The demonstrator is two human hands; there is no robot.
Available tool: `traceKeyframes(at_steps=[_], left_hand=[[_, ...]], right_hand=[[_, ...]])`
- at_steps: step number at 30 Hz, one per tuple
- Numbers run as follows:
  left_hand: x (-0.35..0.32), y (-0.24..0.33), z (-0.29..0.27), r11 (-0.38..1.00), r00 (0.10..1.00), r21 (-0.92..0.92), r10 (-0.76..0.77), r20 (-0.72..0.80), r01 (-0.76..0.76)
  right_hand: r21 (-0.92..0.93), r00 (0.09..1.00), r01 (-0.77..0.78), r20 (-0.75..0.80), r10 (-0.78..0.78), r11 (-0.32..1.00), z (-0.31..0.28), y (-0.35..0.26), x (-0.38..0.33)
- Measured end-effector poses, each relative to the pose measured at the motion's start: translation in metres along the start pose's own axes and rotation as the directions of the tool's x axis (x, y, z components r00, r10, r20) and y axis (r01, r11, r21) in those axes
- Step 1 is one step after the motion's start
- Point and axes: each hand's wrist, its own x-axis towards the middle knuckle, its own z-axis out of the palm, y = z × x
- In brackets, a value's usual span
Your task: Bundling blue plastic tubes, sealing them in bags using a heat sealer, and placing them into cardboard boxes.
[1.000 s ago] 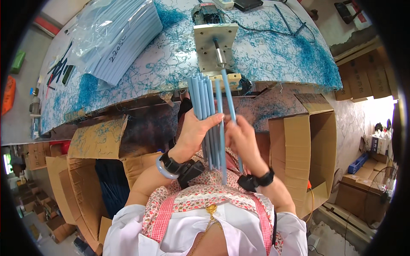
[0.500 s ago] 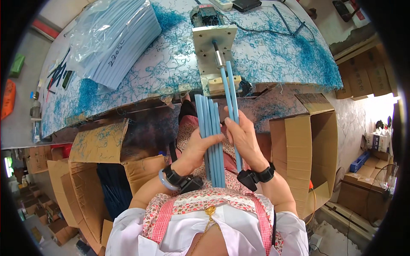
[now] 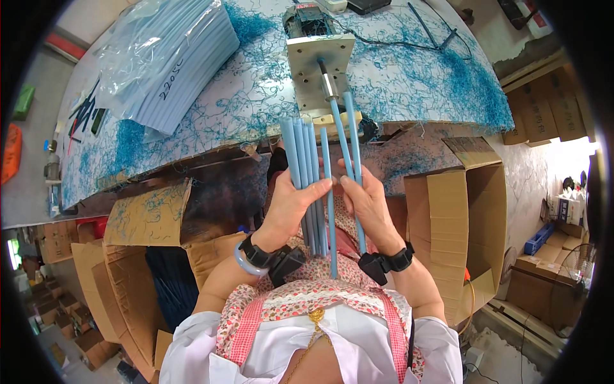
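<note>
Plainly, the person's left hand [image 3: 286, 210] was closed round a sheaf of blue rods [image 3: 295, 153], its thumb against one that stood slightly apart on the three o'clock side. The right hand [image 3: 371, 211], near it at three o'clock, gripped a pair of blue rods [image 3: 352, 131] between thumb and fingers: one ran up to the metal chuck [image 3: 329, 87] at twelve o'clock, the other ended just beside that, toward one. Beyond sat the motor [image 3: 306, 23], on a table [image 3: 220, 105] littered with blue shavings [image 3: 470, 86], heaped around two. A wrapped stack [image 3: 185, 70] lay at ten o'clock; an open carton [image 3: 114, 275] stood at eight, a second carton [image 3: 448, 221] at three.
</note>
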Motion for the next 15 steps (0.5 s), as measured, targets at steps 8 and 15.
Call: traceKeyframes(at_steps=[8, 15], left_hand=[[0.026, 0.001, 0.018, 0.995, 0.998, -0.086, 0.051, -0.027, -0.053], [0.027, -0.007, 0.016, 0.993, 0.999, -0.115, -0.018, -0.034, 0.014]], right_hand=[[-0.157, 0.994, 0.046, -0.091, -0.061, 0.987, 0.019, 0.007, -0.043], [-0.768, 0.909, 0.228, -0.054, -0.414, 0.599, 0.001, 0.029, -0.043]])
